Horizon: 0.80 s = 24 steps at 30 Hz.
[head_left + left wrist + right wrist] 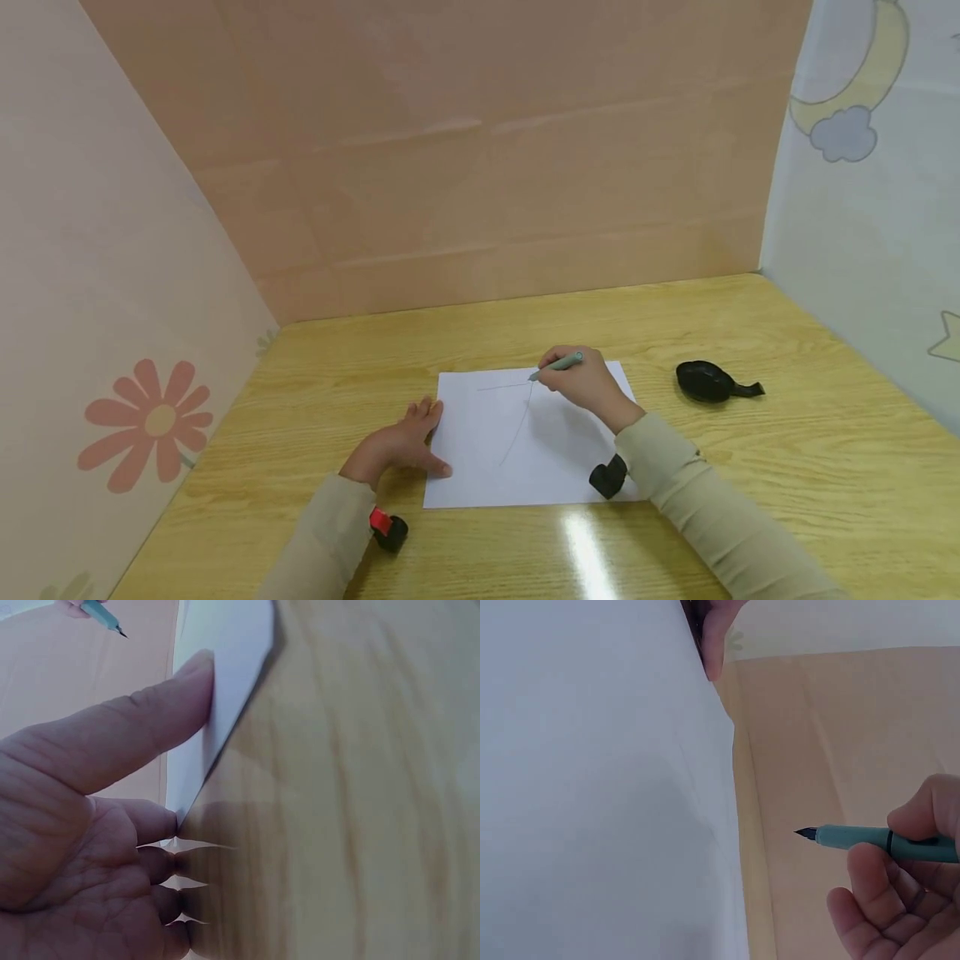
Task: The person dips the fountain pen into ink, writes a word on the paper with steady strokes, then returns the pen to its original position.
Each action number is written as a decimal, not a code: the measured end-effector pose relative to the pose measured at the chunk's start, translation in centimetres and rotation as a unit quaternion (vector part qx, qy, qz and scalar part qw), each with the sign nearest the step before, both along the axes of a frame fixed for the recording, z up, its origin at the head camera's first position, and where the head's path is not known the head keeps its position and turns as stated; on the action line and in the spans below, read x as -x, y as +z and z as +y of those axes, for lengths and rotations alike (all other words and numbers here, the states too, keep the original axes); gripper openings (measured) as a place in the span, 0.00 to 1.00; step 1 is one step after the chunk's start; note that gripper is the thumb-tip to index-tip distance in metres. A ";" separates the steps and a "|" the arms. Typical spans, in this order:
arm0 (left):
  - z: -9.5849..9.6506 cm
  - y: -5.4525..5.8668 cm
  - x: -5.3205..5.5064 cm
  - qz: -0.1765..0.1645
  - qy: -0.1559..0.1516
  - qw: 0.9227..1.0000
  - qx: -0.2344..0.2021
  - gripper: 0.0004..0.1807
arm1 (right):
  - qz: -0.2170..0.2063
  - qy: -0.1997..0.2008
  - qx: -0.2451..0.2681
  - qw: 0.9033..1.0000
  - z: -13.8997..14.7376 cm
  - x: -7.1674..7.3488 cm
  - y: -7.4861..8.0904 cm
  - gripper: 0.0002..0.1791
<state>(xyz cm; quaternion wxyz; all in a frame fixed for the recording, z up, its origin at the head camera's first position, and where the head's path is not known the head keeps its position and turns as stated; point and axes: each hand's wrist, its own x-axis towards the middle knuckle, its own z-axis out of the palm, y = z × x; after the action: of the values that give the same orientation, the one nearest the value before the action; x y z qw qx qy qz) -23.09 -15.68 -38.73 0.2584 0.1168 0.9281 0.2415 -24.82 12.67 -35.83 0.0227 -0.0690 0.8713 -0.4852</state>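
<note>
A white sheet of paper [468, 487] lies on the wooden table with a short, near-level line and a longer slanting line on it. My right hand [583, 382] pinches a green fountain pen [564, 362] between thumb and fingers over the upper part of the sheet. In the head view the nib overlaps the spot where the two lines meet; the right wrist view shows the dark nib of the pen [855, 836] raised off the paper. My left hand [401, 442] rests at the sheet's left edge, fingers spread, its thumb [135, 727] on the paper.
To the right of the sheet sits a small black pan-shaped object [705, 382] with a short handle. The wooden table [795, 483] meets a peach back wall [495, 183]. Patterned side walls stand left and right. Black wrist-camera parts [609, 477] show below the right wrist.
</note>
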 end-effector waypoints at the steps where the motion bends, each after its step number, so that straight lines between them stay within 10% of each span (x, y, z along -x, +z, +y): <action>1: 0.0 0.0 0.0 0.000 0.001 1.000 -0.001 0.58 | 0.001 -0.004 -0.002 1.000 0.1 0.2 -0.1 0.11; 24: 0.0 0.0 -0.1 0.005 0.002 1.000 -0.008 0.59 | -0.027 -0.042 0.018 0.999 0.6 2.0 -3.2 0.10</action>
<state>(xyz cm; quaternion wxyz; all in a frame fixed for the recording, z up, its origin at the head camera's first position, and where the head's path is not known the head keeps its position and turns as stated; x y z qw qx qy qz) -22.95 -15.66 -38.73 0.2525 0.1176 0.9277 0.2485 -26.77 13.28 -39.06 0.0242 -0.0199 0.8635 -0.5033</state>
